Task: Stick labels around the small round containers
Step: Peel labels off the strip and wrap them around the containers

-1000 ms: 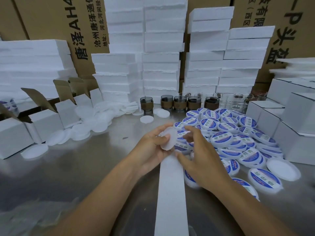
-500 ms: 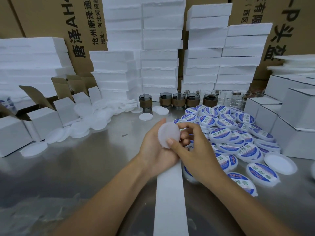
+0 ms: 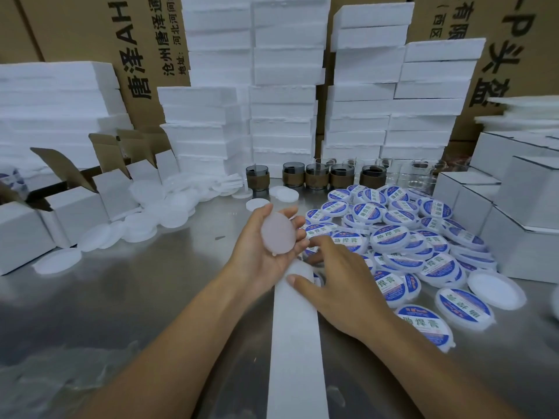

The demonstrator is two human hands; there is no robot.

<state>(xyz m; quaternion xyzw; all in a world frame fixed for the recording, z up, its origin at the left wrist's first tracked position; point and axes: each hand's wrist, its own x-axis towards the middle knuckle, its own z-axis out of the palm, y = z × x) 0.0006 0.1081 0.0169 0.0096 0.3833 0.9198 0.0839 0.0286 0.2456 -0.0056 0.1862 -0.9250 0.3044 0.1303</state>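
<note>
My left hand [image 3: 263, 252] holds a plain white round lid [image 3: 278, 232] upright, fingers curled behind it and thumb at its top. My right hand [image 3: 338, 285] lies lower, on the far end of a long white label backing strip [image 3: 296, 343] that runs toward me down the metal table [image 3: 121, 297]; its thumb presses the strip's left edge and its fingertips are hidden near the strip's end. A heap of blue-and-white labelled round containers [image 3: 402, 237] lies just right of both hands.
Unlabelled white lids [image 3: 151, 216] are piled at the left beside open white cartons [image 3: 75, 210]. Dark glass jars [image 3: 314, 175] line the back. Foam slab stacks [image 3: 284, 86] and cardboard boxes rise behind. Closed white boxes [image 3: 514, 213] stand at the right.
My right hand has left the lid and dropped down onto the end of the strip. My left hand still holds the lid, slightly higher and turned more toward me.
</note>
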